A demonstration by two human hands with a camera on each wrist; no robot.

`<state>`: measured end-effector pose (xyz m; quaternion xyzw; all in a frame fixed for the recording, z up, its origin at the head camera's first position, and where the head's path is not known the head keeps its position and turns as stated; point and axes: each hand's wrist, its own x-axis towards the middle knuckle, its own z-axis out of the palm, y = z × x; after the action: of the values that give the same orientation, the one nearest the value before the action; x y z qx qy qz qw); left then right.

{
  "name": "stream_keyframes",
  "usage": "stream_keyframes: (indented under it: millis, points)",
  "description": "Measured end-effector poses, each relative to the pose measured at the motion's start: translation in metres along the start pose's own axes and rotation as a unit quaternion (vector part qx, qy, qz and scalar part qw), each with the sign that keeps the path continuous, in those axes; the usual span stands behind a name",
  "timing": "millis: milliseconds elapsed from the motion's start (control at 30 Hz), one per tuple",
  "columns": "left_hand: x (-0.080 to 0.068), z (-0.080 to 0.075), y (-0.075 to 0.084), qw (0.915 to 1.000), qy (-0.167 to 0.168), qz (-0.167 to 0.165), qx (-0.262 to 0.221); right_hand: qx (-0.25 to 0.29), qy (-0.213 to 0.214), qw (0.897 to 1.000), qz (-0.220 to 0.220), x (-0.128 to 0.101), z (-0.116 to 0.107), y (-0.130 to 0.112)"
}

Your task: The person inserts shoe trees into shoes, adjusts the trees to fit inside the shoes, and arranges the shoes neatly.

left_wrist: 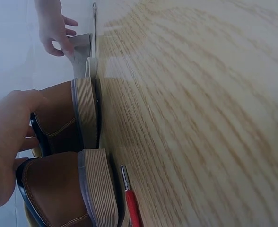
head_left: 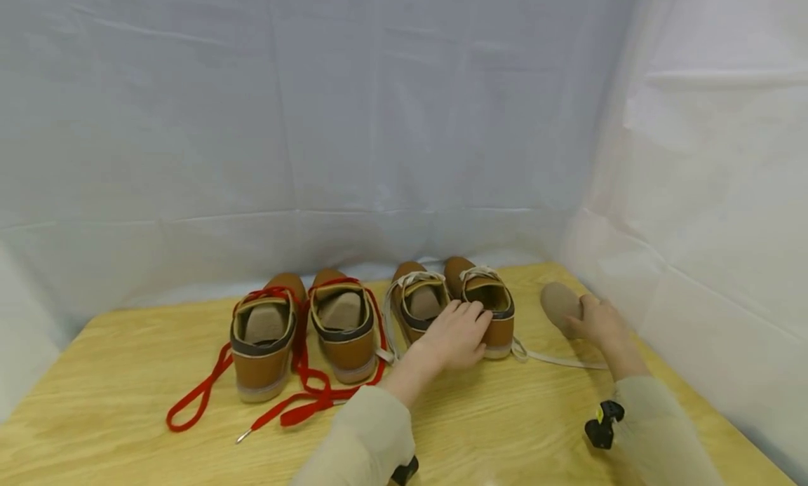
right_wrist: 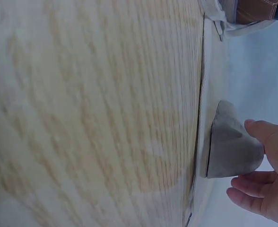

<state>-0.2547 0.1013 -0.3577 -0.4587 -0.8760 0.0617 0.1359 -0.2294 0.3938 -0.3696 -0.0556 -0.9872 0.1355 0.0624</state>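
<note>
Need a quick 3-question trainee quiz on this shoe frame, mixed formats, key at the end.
1. True or false: the left hand rests on the heels of the white-laced shoes.
2. What does the right hand touch? A) a red lace B) the beige shoe insert C) the white backdrop
3. Fill in: the red-laced shoes stand on the wooden ____.

Key: 1 true; 2 B; 3 table.
</note>
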Motion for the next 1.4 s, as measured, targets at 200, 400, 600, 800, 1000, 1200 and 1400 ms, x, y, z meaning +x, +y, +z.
stream_keyframes:
  millis: [200,400,600,800,1000,1200,1400]
  points:
    - [0.0,-0.002,0.0,0.9999,-0.009,-0.002,-0.004,0.001,-0.001,1.0,-0.003,0.0,0.0,0.004]
    - [0.0,-0.001,-0.001,0.9998,-0.019,-0.004,-0.01,0.019,0.001,1.0,-0.002,0.0,-0.002,0.004]
    - [-0.001,-0.003,-0.001,0.9995,-0.027,-0.003,-0.015,0.03,0.005,1.0,0.007,0.0,-0.001,0.003]
    - [-0.002,-0.003,-0.001,0.9995,-0.03,-0.006,-0.01,0.046,0.004,0.999,-0.016,0.001,-0.001,0.003]
    - [-0.002,-0.001,-0.001,0.9994,-0.031,-0.008,-0.01,0.053,0.013,0.998,-0.013,0.002,-0.007,0.001]
    - [-0.002,-0.002,-0.001,0.9993,-0.035,-0.009,-0.007,0.046,0.018,0.999,-0.006,0.002,-0.015,-0.001]
    - [-0.003,-0.001,-0.001,0.9994,-0.034,-0.006,-0.001,0.043,0.019,0.999,-0.013,0.002,-0.021,-0.001]
